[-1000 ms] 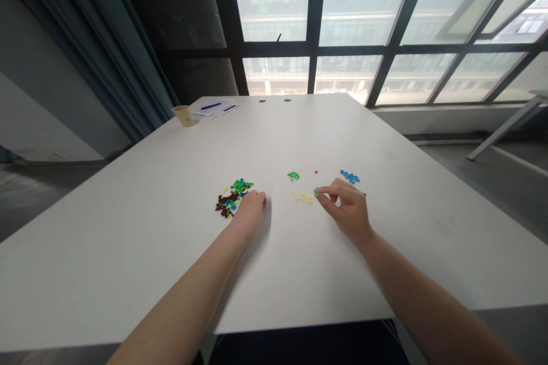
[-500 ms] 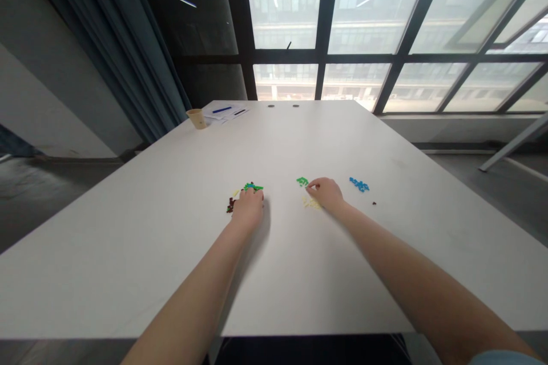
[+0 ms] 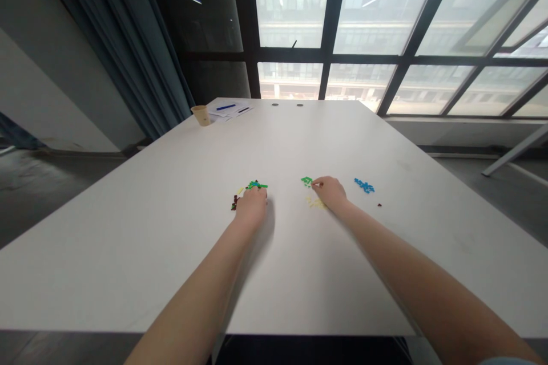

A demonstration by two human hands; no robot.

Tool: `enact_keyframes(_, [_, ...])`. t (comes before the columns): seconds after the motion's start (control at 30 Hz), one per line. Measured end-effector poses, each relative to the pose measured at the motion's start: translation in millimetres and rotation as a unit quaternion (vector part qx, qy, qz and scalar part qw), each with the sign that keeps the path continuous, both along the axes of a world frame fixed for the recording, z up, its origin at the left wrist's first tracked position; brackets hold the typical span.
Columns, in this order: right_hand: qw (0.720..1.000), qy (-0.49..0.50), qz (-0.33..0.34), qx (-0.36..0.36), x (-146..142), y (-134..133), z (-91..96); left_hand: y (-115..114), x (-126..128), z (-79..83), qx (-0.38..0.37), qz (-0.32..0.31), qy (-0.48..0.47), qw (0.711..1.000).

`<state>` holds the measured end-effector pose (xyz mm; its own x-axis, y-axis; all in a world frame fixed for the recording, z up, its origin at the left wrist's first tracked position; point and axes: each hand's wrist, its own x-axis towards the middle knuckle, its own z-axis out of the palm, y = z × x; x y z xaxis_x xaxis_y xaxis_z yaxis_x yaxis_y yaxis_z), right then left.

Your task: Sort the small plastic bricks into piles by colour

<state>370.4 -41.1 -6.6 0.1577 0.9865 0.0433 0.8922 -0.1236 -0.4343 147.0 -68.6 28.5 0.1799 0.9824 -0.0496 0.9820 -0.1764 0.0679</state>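
White table [image 3: 299,274], middle: left hand [image 3: 252,208] curled on mixed heap [image 3: 253,185], grip not discernible; right hand [image 3: 330,193] pinched together at green pile [image 3: 306,181], beside yellow pile [image 3: 314,202]. Blue pile [image 3: 364,185] nearer right edge. Paper cup [image 3: 201,116] at far left corner, contents hidden.

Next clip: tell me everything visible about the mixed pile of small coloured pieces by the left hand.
The mixed pile is a loose scatter of tiny, plastic-looking pieces lying on the white table. Bright green ones show at its far edge, dark brown ones at its left, and a pale yellow bit between. The left hand lies over its near part and hides the rest, fingertips at the green pieces. Single shapes are too small to tell.
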Motion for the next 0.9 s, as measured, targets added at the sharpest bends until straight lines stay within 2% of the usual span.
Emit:
enact_keyframes(0.13, [1.000, -0.023, 0.021, 0.001, -0.1, -3.0, 0.8, -0.1, -3.4, 6.4, -0.029, 0.034, -0.006, 0.999])
enact_keyframes(0.23, [0.999, -0.030, 0.027, -0.007, -1.2, -2.8, -2.3, 3.6, -9.5, 5.1, -0.048, 0.060, -0.029, 0.997])
enact_keyframes(0.37, [1.000, -0.018, 0.023, -0.008, -3.2, -0.2, -4.7, 10.5, -16.4, -2.4, -0.045, 0.060, -0.048, 0.996])
enact_keyframes(0.5, [1.000, 0.011, 0.014, 0.009, -3.0, -2.2, 0.9, 13.1, -15.2, -4.3, -0.041, 0.053, -0.069, 0.995])
enact_keyframes(0.77, [0.993, 0.089, 0.035, 0.062, 16.1, -39.6, 24.6, 14.3, -5.1, -6.1, 0.010, 0.054, -0.032, 0.998])
enact_keyframes(0.9, [0.990, 0.115, 0.023, 0.074, 32.9, -57.5, 26.3, 15.9, -3.4, -12.8, 0.033, 0.045, -0.026, 0.998])
